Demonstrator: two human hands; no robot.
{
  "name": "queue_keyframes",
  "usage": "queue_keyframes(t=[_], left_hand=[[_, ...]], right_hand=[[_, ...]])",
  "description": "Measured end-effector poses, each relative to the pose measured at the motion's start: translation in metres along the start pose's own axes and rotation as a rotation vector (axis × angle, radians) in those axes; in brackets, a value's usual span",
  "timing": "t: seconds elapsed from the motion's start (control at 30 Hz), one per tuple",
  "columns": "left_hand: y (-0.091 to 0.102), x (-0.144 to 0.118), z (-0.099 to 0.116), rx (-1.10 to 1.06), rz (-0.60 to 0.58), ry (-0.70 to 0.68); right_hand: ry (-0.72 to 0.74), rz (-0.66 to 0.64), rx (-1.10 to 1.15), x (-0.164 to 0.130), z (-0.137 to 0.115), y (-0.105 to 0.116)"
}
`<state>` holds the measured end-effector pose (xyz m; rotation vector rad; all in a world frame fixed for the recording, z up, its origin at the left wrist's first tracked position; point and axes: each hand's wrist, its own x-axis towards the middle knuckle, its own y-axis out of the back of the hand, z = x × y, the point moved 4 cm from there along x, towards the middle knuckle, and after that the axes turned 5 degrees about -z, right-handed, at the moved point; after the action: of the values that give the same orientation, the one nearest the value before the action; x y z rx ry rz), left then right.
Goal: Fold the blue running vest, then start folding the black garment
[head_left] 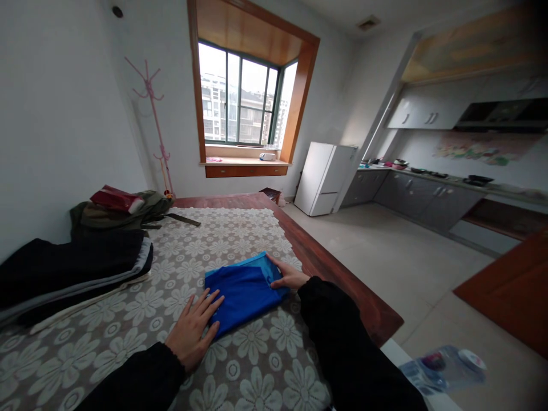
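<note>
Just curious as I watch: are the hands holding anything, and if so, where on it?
Neither grips anything: the left hand lies flat on the near left corner of the folded blue garment, and the right hand presses its right edge.

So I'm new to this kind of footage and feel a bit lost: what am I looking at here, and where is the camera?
The one camera sits on a person's head, looking forward and down at their own bare hands. Both press flat on a folded bright blue cloth garment: the left hand on its near corner, the right hand on its far edge. Neither holds it in a closed grip. It lies on a table under a white lace floral tablecloth. A pile of dark folded clothes lies to the left.
</note>
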<state>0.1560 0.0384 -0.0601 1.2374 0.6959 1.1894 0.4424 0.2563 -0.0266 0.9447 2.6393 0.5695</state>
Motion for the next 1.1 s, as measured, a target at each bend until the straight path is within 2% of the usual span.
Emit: queue_keyframes(t=[0.23, 0.43, 0.5, 0.63, 0.7, 0.77, 0.87, 1.1], left_hand=[[-0.004, -0.001, -0.003, 0.034, 0.022, 0.004], [0.007, 0.0, 0.003, 0.051, 0.007, 0.011], [0.01, 0.001, 0.005, 0.049, -0.005, 0.018], [0.007, 0.0, 0.003, 0.031, 0.003, 0.018], [0.003, 0.0, 0.001, 0.024, 0.005, 0.017], [0.002, 0.0, 0.0, 0.014, 0.012, 0.004], [0.003, 0.001, 0.003, -0.006, 0.011, -0.035], [0.006, 0.002, 0.009, -0.003, -0.029, -0.053]], right_hand=[[0.026, -0.066, 0.136, -0.006, 0.006, -0.005], [-0.019, -0.008, 0.001, -0.008, 0.015, 0.0], [0.012, 0.05, -0.088, -0.008, 0.011, 0.003], [0.205, 0.339, -0.319, -0.006, -0.014, 0.005], [0.277, 0.417, -0.4, -0.005, -0.025, -0.001], [0.285, 0.387, -0.459, -0.001, -0.028, -0.011], [0.219, 0.341, -0.561, 0.003, -0.026, -0.021], [0.136, 0.317, -0.668, 0.008, -0.021, -0.024]])
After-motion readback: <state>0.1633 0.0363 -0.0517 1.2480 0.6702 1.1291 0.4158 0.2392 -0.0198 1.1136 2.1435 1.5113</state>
